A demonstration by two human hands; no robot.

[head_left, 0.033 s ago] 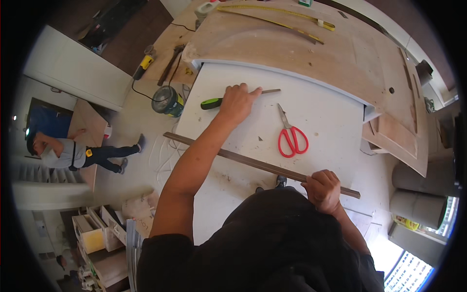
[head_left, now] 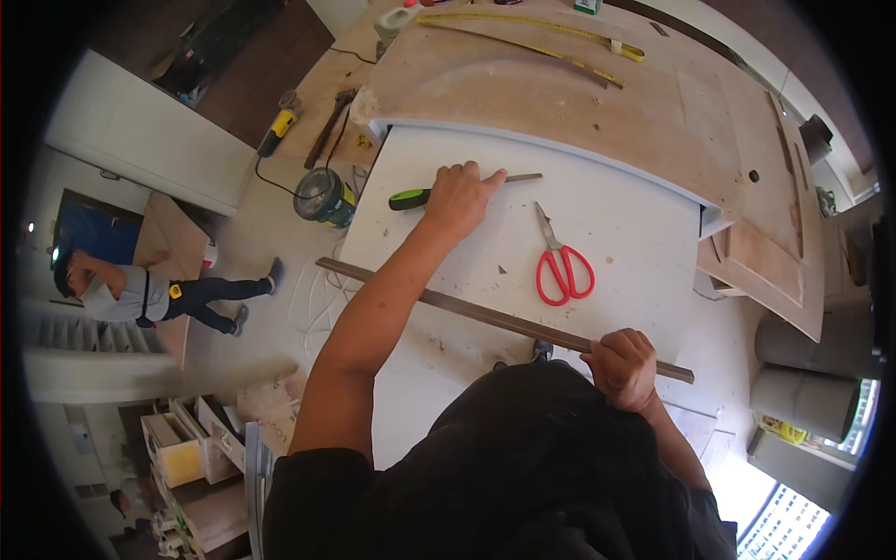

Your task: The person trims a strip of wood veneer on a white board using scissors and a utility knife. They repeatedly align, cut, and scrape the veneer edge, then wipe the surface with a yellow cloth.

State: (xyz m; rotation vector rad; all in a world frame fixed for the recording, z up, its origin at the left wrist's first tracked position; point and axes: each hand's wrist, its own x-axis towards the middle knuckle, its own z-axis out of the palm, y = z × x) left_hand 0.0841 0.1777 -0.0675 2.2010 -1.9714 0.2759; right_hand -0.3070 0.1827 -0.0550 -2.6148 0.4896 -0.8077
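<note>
My left hand (head_left: 459, 201) lies over the middle of a slim tool with a green-and-black handle (head_left: 409, 199) on the white board (head_left: 439, 261). Its narrow, flat metal blade, like a file's, sticks out beyond my fingers. My right hand (head_left: 623, 367) is closed around a long brown strip (head_left: 504, 320) near its right end. The strip runs slantwise across the near side of the board and passes under my left forearm. Scissors with red handles (head_left: 566, 277) rest on the board between my hands, blades pointing away from me.
Beyond the board is a wooden worktop (head_left: 532, 84) with a yellow folding rule (head_left: 532, 21). At the left are a yellow corded power tool (head_left: 278, 126) and a round dark-green machine (head_left: 324, 196). Another person (head_left: 121, 289) stands farther left. Wood offcuts (head_left: 201, 467) are stacked lower left.
</note>
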